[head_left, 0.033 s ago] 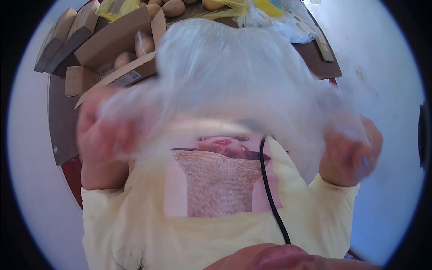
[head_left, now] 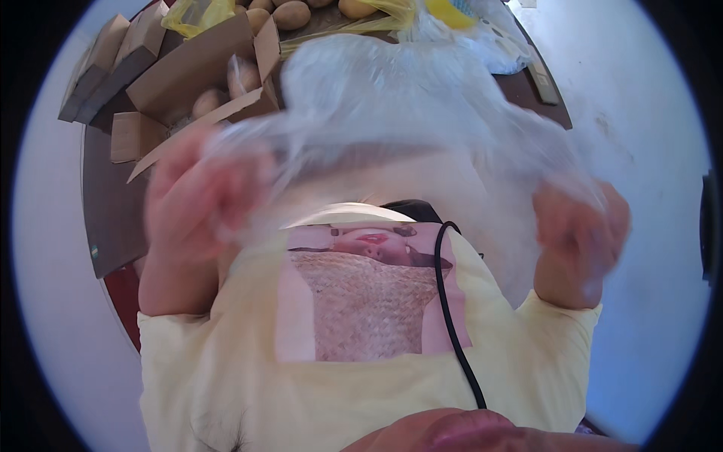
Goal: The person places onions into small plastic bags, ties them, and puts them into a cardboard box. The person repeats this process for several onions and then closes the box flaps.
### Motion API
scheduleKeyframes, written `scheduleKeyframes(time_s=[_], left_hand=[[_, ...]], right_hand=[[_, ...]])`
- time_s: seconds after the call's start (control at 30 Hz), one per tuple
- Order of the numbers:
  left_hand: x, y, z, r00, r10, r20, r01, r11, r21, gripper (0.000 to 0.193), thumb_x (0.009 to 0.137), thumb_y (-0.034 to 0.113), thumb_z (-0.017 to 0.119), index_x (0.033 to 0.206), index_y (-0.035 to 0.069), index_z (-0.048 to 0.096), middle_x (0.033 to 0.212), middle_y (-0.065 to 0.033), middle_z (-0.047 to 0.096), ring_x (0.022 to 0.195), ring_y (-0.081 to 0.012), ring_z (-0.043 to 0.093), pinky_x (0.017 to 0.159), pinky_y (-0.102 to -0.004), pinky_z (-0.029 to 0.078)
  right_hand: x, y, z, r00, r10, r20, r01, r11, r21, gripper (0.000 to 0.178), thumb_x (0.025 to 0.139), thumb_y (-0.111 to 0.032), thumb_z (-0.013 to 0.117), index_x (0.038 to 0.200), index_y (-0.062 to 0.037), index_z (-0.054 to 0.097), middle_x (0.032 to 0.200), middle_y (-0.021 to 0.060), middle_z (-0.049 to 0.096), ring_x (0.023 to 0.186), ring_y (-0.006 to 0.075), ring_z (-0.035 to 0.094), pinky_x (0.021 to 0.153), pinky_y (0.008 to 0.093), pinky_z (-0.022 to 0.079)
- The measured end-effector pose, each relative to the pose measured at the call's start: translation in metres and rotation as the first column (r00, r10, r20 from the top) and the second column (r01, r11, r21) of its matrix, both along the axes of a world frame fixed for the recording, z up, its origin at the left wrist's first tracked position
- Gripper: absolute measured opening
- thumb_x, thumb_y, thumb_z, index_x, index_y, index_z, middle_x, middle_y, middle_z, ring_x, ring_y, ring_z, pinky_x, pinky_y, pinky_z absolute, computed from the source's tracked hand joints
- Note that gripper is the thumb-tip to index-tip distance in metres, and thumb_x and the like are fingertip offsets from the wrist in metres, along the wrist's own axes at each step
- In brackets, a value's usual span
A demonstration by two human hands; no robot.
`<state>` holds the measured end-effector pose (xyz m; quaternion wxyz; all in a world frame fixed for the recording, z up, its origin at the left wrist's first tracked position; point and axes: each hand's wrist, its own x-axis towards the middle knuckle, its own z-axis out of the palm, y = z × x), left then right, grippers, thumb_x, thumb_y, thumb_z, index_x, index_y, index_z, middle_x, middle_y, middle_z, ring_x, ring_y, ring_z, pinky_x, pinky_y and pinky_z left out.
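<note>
fingers (head_left: 226,188) of both hands pinching a clear plastic bag (head_left: 392,113) (blurred), dark table (head_left: 113,203) — cardboard boxes (head_left: 188,68), pale floor (head_left: 648,98)

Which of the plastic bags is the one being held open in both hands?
The clear plastic bag, stretched between the left hand and the right hand. The yellow plastic bag lies untouched on the far table by the cardboard boxes.

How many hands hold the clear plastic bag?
2: left hand grips the bag at its left edge, right hand at its right edge.
</note>
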<state>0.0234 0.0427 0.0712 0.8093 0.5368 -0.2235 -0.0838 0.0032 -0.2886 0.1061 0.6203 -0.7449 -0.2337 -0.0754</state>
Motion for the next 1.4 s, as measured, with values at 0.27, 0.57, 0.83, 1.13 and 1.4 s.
scheduleKeyframes(time_s=[0.27,0.57,0.83,1.13,1.4], left_hand=[[0.012,0.005,-0.018,0.982,-0.129,-0.139,0.06,0.906,-0.418,0.023,0.099,0.026,0.041,0.093,0.007,0.051,0.076,-0.005,0.057,0.081,-0.0184,0.056,0.073,-0.03,0.046],[0.014,0.009,-0.022,0.95,-0.276,-0.148,0.198,0.895,-0.399,0.016,0.097,0.019,0.048,0.101,0.005,0.053,0.075,-0.0071,0.057,0.077,-0.019,0.059,0.063,-0.0298,0.049],[0.004,0.001,-0.019,0.995,-0.048,-0.085,0.04,0.995,-0.097,0.016,0.093,0.02,0.055,0.093,0.004,0.053,0.064,-0.0038,0.051,0.062,-0.0159,0.053,0.053,-0.0245,0.041],[0.013,0.009,-0.014,0.972,-0.078,-0.22,0.04,0.984,-0.171,0.019,0.093,0.01,0.052,0.108,0.001,0.059,0.069,-0.0039,0.056,0.064,-0.0122,0.053,0.06,-0.0222,0.043],[0.027,0.002,-0.027,0.978,0.028,-0.209,-0.02,0.999,0.042,0.034,0.092,0.014,0.055,0.123,0.001,0.054,0.076,-0.0003,0.058,0.067,-0.0061,0.051,0.064,-0.0209,0.042]], right_hand=[[0.039,-0.006,-0.022,0.99,-0.052,-0.129,0.053,0.999,0.003,0.017,0.079,0.003,0.057,0.095,-0.0004,0.063,0.059,0.0013,0.057,0.046,0.0081,0.046,0.043,0.0253,0.038],[0.045,0.009,-0.03,0.82,0.336,0.463,0.252,0.514,-0.82,0.036,0.067,-0.008,0.068,0.102,-0.0132,0.066,0.055,0.0043,0.051,0.047,0.0232,0.05,0.044,0.0312,0.04],[0.041,0.019,-0.024,0.868,0.125,0.481,0.385,0.441,-0.811,0.095,0.049,-0.039,0.083,0.131,-0.0074,0.047,0.056,0.0044,0.048,0.049,0.023,0.05,0.047,0.0331,0.04],[0.057,0.033,-0.018,0.894,0.083,0.441,0.353,0.477,-0.805,0.114,0.042,-0.042,0.085,0.139,-0.0067,0.037,0.058,0.0051,0.047,0.053,0.0239,0.05,0.05,0.0336,0.04],[0.123,0.044,-0.013,0.944,0.053,-0.325,-0.284,0.63,-0.723,0.081,0.061,-0.013,0.08,0.134,-0.01,0.044,0.075,0.0034,0.057,0.07,0.0143,0.054,0.064,0.0276,0.043]])
